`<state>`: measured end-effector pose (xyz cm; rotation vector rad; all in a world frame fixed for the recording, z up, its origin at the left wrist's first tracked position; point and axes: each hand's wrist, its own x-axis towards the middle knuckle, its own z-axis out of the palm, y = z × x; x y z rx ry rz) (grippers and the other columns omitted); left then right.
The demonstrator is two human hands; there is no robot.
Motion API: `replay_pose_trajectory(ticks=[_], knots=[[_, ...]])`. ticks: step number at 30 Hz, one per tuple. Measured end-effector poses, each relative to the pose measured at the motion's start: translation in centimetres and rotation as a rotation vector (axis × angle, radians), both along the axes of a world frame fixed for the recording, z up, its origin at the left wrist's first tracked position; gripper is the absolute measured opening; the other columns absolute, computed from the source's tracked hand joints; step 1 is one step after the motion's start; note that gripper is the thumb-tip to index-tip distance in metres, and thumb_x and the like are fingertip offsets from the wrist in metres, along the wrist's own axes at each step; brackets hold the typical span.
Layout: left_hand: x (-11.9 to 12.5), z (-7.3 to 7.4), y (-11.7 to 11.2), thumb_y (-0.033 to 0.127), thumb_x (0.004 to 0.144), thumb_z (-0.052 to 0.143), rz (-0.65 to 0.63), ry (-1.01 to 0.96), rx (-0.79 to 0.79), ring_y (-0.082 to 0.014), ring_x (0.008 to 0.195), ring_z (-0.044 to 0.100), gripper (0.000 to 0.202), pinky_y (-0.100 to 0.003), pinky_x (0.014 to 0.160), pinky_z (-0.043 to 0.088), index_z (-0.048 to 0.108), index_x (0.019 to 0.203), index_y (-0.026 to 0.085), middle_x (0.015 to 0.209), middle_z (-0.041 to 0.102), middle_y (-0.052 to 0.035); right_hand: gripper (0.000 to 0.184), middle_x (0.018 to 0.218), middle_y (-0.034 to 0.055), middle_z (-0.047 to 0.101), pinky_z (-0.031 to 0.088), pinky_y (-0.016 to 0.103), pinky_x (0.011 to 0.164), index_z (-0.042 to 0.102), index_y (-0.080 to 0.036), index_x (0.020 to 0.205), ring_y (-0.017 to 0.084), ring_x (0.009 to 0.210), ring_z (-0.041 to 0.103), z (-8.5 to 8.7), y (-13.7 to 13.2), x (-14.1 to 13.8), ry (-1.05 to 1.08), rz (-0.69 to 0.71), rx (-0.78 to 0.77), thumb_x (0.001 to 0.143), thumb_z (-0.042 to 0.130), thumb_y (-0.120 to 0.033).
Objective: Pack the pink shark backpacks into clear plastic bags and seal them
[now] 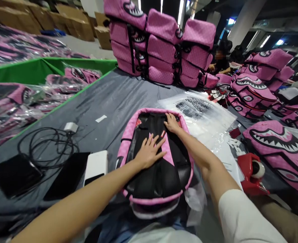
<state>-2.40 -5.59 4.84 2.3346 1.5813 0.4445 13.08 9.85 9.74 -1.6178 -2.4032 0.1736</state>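
A pink and black backpack (180, 165) lies with its black back panel up at the table's front edge. My left hand (149, 152) rests flat on the middle of that panel, fingers spread, beside a pink stripe and a small red tag (162, 134). Near the backpack's top edge, my right hand (172, 123) lies on the black panel with its fingers slightly bent and apart. Clear plastic (196, 200) shows at the backpack's lower right.
Stacked pink backpacks (161, 47) stand at the back. Plastic bags (202, 111) and a red tape dispenser (251, 173) lie to the right. On the left are a white power bank (97, 164), a black phone-like slab (67, 173), a coiled cable (48, 130) and a green-edged bin (17, 72).
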Motion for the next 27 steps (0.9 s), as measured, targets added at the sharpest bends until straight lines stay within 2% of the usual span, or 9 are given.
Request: replay_pose_trajectory(ticks=[2, 5, 7, 10, 13, 15, 19, 22, 27], knots=[[0.0, -0.5, 1.4, 0.050, 0.100, 0.044, 0.018, -0.036, 0.034, -0.0367, 0.156, 0.019, 0.058, -0.061, 0.123, 0.020, 0.045, 0.153, 0.026, 0.163, 0.039, -0.0124, 0.044, 0.148, 0.0158, 0.048, 0.037, 0.040, 0.116, 0.048, -0.015, 0.143, 0.023, 0.140, 0.043, 1.0, -4.7, 0.7, 0.070, 0.231, 0.061, 0.099, 0.050, -0.022], [-0.1, -2.2, 2.7, 0.035, 0.101, 0.035, 0.075, -0.189, 0.142, -0.0311, 0.151, 0.035, 0.050, -0.053, 0.123, 0.027, 0.053, 0.144, 0.017, 0.152, 0.054, -0.0139, 0.029, 0.129, 0.0077, 0.063, 0.042, 0.039, 0.110, 0.061, -0.023, 0.125, 0.022, 0.123, 0.055, 1.4, -12.2, 1.8, 0.071, 0.853, 0.116, 0.100, 0.049, -0.032], [-0.3, -3.2, 2.9, 0.028, 0.100, 0.030, 0.150, -0.309, 0.195, -0.0275, 0.143, 0.046, 0.048, -0.049, 0.121, 0.032, 0.056, 0.139, 0.015, 0.143, 0.061, -0.0142, 0.023, 0.117, 0.0053, 0.068, 0.045, 0.037, 0.104, 0.065, -0.024, 0.114, 0.021, 0.111, 0.059, 0.5, -15.2, 2.1, -0.063, 0.945, 0.075, 0.101, 0.048, -0.033], [-0.8, -3.5, 2.8, 0.023, 0.098, 0.027, 0.237, -0.410, 0.169, -0.0256, 0.132, 0.055, 0.048, -0.046, 0.117, 0.038, 0.056, 0.134, 0.015, 0.137, 0.064, -0.0148, 0.020, 0.117, 0.0116, 0.067, 0.047, 0.042, 0.098, 0.065, -0.017, 0.112, 0.025, 0.108, 0.059, -1.8, -15.5, 1.6, -0.197, 0.680, 0.033, 0.098, 0.051, -0.024], [-1.3, -2.0, 2.2, 0.027, 0.098, 0.029, 0.226, -0.417, 0.110, -0.0253, 0.124, 0.059, 0.045, -0.044, 0.111, 0.044, 0.057, 0.131, 0.016, 0.132, 0.066, -0.0139, 0.025, 0.123, 0.0168, 0.063, 0.045, 0.049, 0.101, 0.063, -0.013, 0.115, 0.030, 0.114, 0.054, -4.1, -13.6, 0.6, -0.221, 0.586, 0.041, 0.094, 0.058, -0.026], [-1.4, -0.3, 1.3, 0.038, 0.096, 0.041, -0.010, -0.369, 0.086, -0.0269, 0.125, 0.057, 0.039, -0.046, 0.113, 0.042, 0.062, 0.124, 0.021, 0.129, 0.067, -0.0105, 0.023, 0.122, 0.0141, 0.063, 0.043, 0.048, 0.103, 0.063, -0.016, 0.113, 0.030, 0.116, 0.053, -5.4, -12.8, -0.1, -0.235, 0.583, 0.023, 0.094, 0.061, -0.029], [-1.0, 1.7, -0.9, 0.040, 0.092, 0.054, -0.792, -0.163, 0.050, -0.0285, 0.120, 0.057, 0.033, -0.046, 0.113, 0.040, 0.067, 0.119, 0.025, 0.122, 0.069, -0.0098, 0.009, 0.116, 0.0082, 0.066, 0.044, 0.044, 0.103, 0.061, -0.021, 0.104, 0.025, 0.112, 0.055, -7.3, -12.2, -0.7, -0.182, 0.576, 0.003, 0.096, 0.059, -0.025], [-0.7, -0.1, -1.3, 0.025, 0.090, 0.049, -0.898, -0.107, 0.179, -0.0269, 0.105, 0.061, 0.033, -0.044, 0.103, 0.047, 0.067, 0.117, 0.021, 0.111, 0.071, -0.0121, 0.010, 0.106, 0.0053, 0.068, 0.046, 0.037, 0.099, 0.059, -0.022, 0.102, 0.020, 0.103, 0.060, -8.0, -11.6, -0.7, 0.031, 0.470, -0.008, 0.099, 0.051, -0.017], [-1.3, -4.8, -0.9, 0.019, 0.086, 0.049, -0.735, -0.029, 0.286, -0.0265, 0.100, 0.061, 0.036, -0.046, 0.101, 0.048, 0.066, 0.117, 0.020, 0.109, 0.071, -0.0113, 0.027, 0.097, 0.0057, 0.069, 0.051, 0.029, 0.087, 0.056, -0.019, 0.109, 0.016, 0.092, 0.066, -6.5, -11.9, -0.1, 0.556, 0.129, 0.086, 0.102, 0.030, -0.014]])
